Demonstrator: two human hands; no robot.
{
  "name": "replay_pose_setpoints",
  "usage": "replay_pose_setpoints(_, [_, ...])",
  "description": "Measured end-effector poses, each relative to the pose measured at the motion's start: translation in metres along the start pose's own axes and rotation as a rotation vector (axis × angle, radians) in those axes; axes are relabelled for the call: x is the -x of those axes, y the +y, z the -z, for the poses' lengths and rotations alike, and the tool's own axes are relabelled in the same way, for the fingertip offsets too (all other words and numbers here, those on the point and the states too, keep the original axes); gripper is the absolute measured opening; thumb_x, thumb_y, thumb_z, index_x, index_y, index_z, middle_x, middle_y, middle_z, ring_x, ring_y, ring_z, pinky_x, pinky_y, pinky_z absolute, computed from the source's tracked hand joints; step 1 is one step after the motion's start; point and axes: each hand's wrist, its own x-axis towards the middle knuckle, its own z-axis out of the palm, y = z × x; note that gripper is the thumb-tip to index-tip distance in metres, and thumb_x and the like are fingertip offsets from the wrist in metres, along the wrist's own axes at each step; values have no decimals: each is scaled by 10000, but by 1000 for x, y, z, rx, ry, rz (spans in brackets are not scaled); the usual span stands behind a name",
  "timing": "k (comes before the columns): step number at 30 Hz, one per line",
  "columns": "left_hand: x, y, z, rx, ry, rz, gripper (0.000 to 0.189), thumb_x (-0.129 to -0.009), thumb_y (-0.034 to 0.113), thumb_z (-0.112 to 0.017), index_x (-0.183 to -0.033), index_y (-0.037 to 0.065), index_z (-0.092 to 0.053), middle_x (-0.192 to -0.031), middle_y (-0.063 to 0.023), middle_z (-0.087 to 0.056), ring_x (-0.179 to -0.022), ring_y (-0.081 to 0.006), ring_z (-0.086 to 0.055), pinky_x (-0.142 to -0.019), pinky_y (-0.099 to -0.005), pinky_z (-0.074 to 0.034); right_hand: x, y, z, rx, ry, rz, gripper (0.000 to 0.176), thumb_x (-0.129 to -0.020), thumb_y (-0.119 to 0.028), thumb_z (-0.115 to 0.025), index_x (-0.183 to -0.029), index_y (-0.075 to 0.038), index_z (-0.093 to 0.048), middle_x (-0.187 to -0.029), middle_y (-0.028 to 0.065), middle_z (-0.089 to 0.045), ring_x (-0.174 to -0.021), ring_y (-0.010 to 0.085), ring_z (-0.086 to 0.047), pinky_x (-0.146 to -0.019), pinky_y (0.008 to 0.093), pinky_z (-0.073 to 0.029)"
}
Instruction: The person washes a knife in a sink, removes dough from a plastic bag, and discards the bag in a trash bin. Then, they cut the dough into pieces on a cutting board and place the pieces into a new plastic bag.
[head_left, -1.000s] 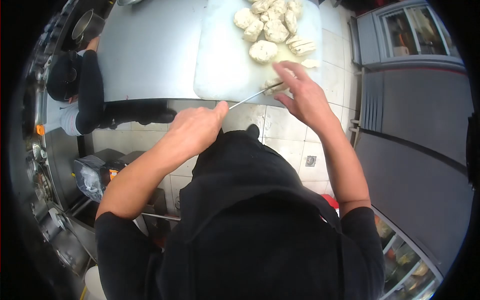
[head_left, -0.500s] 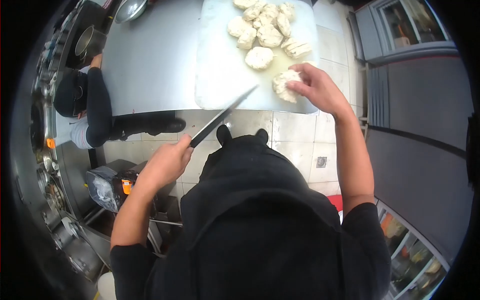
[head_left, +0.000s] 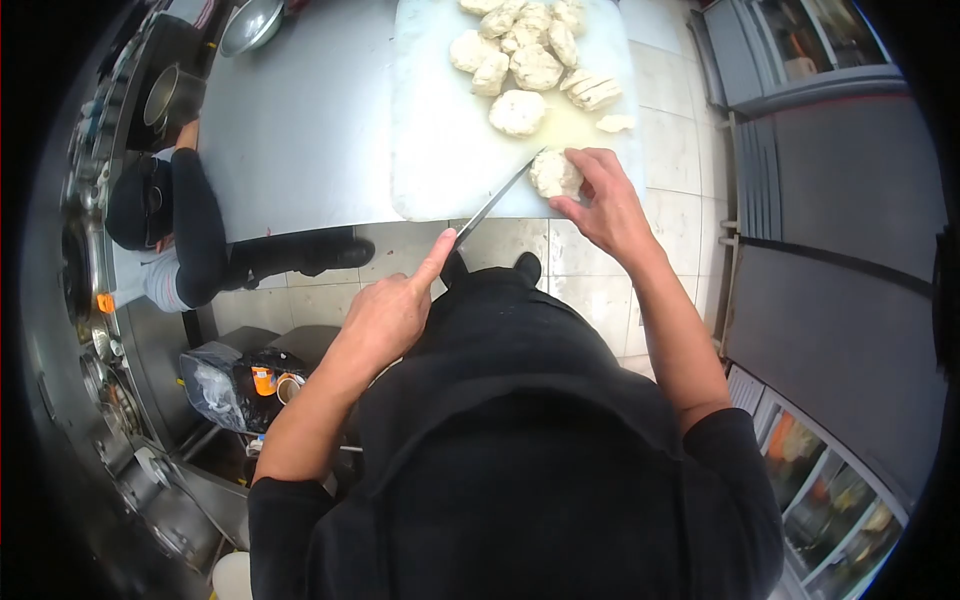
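My left hand (head_left: 388, 318) is closed round the handle of a long kitchen knife (head_left: 494, 200), its index finger stretched along the top. The blade slants up and right, its tip at the left edge of a pale, lumpy round of food (head_left: 554, 174). From the right, my right hand (head_left: 606, 200) grips that round, fingers on its far side and thumb on the near side. Both lie near the front edge of a white cutting board (head_left: 430, 150). Farther back sit several similar pale lumps (head_left: 518, 113), and one piece (head_left: 592, 90) is cut into slices.
A small pale scrap (head_left: 615, 123) lies at the board's right side. The board rests on a steel table (head_left: 300, 130) with a metal bowl (head_left: 252, 28) at back left. Another person (head_left: 165, 210) is at the left, near a pot (head_left: 174, 98). Grey refrigerator units (head_left: 840, 190) stand right.
My left hand moved up and right, bringing the knife to the round. My right hand shifted the round slightly left and changed its grip. A small scrap now shows beside it.
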Motion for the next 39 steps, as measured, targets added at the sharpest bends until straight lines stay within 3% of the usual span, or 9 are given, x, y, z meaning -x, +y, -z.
replay_pose_setpoints(3, [5, -2, 2, 37, 123, -59, 763, -960, 69, -505, -1604, 309, -175, -780, -270, -627, -718, -449, -621, -672, -550, -480, 2, 3, 0, 11, 66, 86, 559, -787, -144, -828, -1280, -30, -592, -1143, 136, -564, -832, 221, -591, -794, 337, -536])
replay_pose_setpoints(6, [9, 14, 15, -83, 57, -27, 825, -946, 77, -535, -1600, 408, -157, -824, -211, -637, -735, -390, -664, -692, -504, -530, 2, -9, 5, -22, 86, 7, 479, -792, -161, -781, -1205, 1, -599, -1133, 161, -543, -867, 283, -613, -807, 387, -533])
replay_pose_setpoints(9, [8, 24, 21, -197, 51, -52, 828, -930, 32, -527, -1601, 377, -188, -762, -210, -618, -691, -391, -643, -651, -515, -513, -3, -4, 0, 35, 71, -5, 418, -789, -159, -742, -1149, -3, -598, -1095, 167, -534, -865, 304, -614, -797, 395, -533])
replay_pose_setpoints(12, [9, 26, 28, -271, 26, -32, 874, -918, 49, -552, -1596, 430, -154, -836, -199, -641, -709, -383, -677, -646, -484, -538, -5, 0, -2, 62, 89, 41, 397, -788, -149, -737, -1130, 0, -599, -1091, 172, -540, -853, 322, -615, -791, 402, -532])
replay_pose_setpoints(15, [6, 27, 29, -285, -21, 7, 834, -923, 30, -527, -1601, 380, -192, -719, -193, -605, -689, -386, -645, -648, -512, -521, -5, -2, -2, 54, 78, 13, 389, -787, -147, -744, -1117, 0, -600, -1070, 171, -549, -844, 322, -613, -784, 404, -532])
replay_pose_setpoints(19, [-35, 22, 19, -135, -8, -54, 828, -922, 29, -523, -1600, 373, -196, -728, -207, -614, -671, -397, -641, -646, -515, -516, -6, 2, -3, 25, 115, 60, 373, -782, -132, -759, -1094, 0, -604, -1048, 160, -555, -821, 308, -616, -769, 399, -533])
replay_pose_setpoints(24, [-7, 33, 40, -168, 32, -134, 827, -919, 26, -517, -1599, 363, -190, -777, -223, -654, -666, -404, -652, -648, -517, -513, -1, 4, -6, 19, 180, 76, 361, -775, -135, -798, -1056, -13, -607, -999, 128, -572, -760, 232, -605, -721, 351, -537])
replay_pose_setpoints(33, [-50, 35, 18, -136, -122, -7, 820, -926, 35, -506, -1599, 360, -168, -790, -260, -659, -712, -443, -650, -671, -545, -501, 0, 7, -4, -31, 143, 39, 362, -779, -118, -784, -1079, -7, -616, -1003, 141, -560, -805, 269, -621, -753, 375, -542])
replay_pose_setpoints(39, [-31, 40, 34, -56, 6, -109, 815, -914, 29, -518, -1594, 351, -206, -752, -262, -648, -701, -451, -645, -673, -546, -501, 8, 5, -4, -34, 191, 78, 343, -790, -101, -775, -1076, 4, -616, -1028, 147, -549, -819, 253, -632, -776, 362, -560])
